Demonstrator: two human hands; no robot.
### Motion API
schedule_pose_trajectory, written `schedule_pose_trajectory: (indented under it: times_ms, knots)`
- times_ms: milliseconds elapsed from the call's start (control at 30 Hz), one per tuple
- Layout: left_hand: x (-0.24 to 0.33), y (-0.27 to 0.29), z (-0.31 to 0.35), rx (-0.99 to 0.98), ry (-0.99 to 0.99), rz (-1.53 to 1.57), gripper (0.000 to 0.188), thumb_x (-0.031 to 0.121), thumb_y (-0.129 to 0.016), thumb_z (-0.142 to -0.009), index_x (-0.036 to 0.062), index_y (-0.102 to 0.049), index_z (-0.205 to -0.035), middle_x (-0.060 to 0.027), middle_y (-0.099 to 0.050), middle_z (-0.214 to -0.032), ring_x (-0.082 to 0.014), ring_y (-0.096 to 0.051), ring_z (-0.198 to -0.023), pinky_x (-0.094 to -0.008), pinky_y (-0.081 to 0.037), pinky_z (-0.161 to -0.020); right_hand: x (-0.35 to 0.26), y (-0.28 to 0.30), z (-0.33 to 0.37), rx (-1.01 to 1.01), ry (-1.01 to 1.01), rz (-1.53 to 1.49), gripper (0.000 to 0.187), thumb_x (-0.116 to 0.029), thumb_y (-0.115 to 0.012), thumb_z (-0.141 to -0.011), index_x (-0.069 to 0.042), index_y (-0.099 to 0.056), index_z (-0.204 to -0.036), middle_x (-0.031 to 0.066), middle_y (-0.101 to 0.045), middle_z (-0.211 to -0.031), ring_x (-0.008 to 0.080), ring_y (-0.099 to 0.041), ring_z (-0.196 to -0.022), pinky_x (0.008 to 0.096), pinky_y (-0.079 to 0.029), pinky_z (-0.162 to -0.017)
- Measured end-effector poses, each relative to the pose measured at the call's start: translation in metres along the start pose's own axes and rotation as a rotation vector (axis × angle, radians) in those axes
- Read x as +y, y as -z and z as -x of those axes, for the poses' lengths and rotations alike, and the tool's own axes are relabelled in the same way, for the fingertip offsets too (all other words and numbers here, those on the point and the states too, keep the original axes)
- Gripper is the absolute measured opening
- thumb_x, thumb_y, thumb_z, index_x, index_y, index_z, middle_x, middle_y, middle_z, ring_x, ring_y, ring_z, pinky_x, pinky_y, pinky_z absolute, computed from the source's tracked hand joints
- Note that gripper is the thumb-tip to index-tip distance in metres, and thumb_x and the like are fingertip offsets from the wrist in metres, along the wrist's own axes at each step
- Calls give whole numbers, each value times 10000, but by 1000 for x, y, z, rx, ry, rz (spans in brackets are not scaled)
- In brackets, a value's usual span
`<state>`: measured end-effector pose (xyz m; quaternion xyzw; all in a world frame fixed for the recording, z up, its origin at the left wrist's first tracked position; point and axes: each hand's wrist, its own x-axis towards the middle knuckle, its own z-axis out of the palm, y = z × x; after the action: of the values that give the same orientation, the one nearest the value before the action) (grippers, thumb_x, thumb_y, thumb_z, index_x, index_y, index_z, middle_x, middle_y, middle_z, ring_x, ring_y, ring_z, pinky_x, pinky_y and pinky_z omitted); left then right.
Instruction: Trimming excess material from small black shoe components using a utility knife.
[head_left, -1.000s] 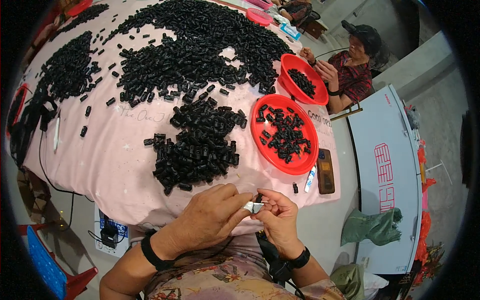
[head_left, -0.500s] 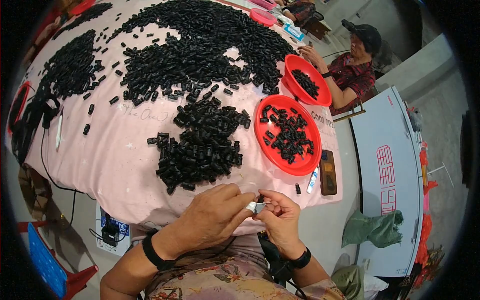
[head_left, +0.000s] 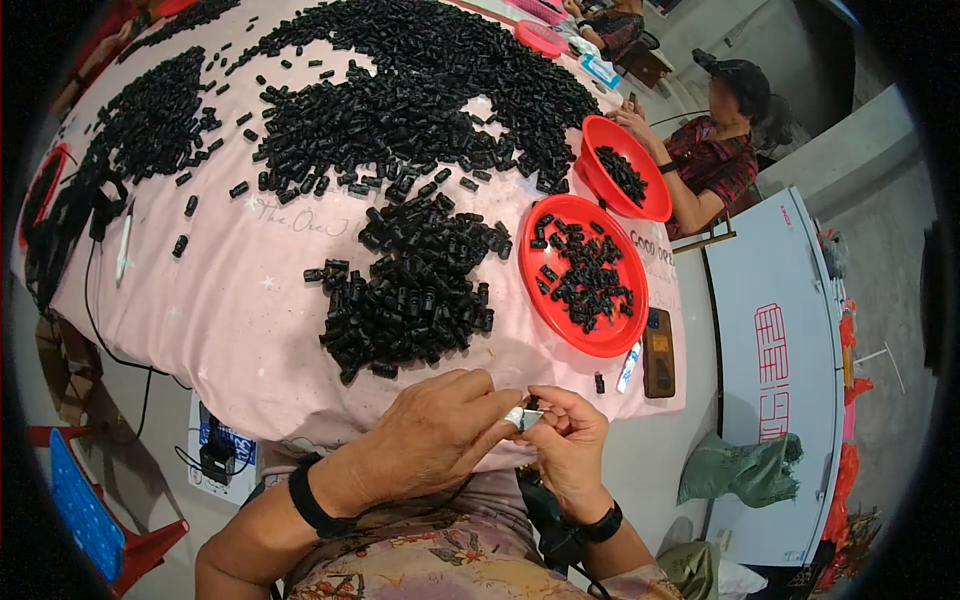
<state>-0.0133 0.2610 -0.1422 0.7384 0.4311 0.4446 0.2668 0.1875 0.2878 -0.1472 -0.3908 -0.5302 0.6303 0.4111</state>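
Note:
Just beyond the table's near edge, my two hands meet. My left hand (head_left: 435, 425) is closed around a small white-wrapped tool (head_left: 515, 416) with a thin, shiny metal end pointing right. My right hand (head_left: 570, 440) pinches a small black plastic piece (head_left: 532, 403) against that metal end; the fingers cover most of it. Ahead of my left hand lies a near pile of small black plastic cylinders (head_left: 405, 310) on the pink cloth (head_left: 250, 340). A red bowl (head_left: 640, 335) with several similar black pieces stands beyond my right hand.
Larger heaps of black cylinders (head_left: 400, 130) cover the far table. A second red bowl (head_left: 662, 200) stands before a co-worker (head_left: 715, 165). Near my right hand are a phone (head_left: 658, 355), a white tube (head_left: 629, 367) and one loose cylinder (head_left: 600, 383). A cable (head_left: 95, 310) hangs over the left edge.
The whole view has shifted slightly. My hands stay together, with the tool and the black piece still between them, and their grip looks almost the same.

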Motion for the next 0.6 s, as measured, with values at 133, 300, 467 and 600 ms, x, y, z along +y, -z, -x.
schedule_pose_trajectory:
  times_ms: [133,300,467,600]
  knots:
    - [1,0,-1,-2,6,1,334,126,-645,-840,17,-585,-1151,-126,-543,-808,-289,-568,-711,-381,-464,-634,0,2,0,-2,10,4,404,134,-643,-786,39,-584,-1174,87,-645,-924,129,-648,-786,246,-540,-721]
    - [0,-2,-1,36,0,-23,337,119,-650,-833,25,-588,-1150,-123,-536,-795,-286,-562,-701,-378,-460,-625,-2,-2,-1,-10,-6,-29,395,138,-630,-790,42,-580,-1170,102,-652,-905,145,-661,-766,244,-540,-703]
    - [1,-1,1,0,18,-18,345,125,-656,-829,37,-590,-1156,-118,-541,-791,-284,-564,-700,-378,-459,-622,2,5,1,9,-11,-23,410,144,-624,-784,47,-573,-1178,111,-666,-920,136,-659,-760,232,-532,-694]
    - [2,-1,1,9,6,-10,335,128,-652,-834,36,-591,-1151,-118,-546,-798,-284,-565,-704,-379,-460,-625,1,2,0,2,-5,-65,435,146,-632,-774,47,-567,-1193,87,-662,-912,111,-648,-763,221,-522,-699]
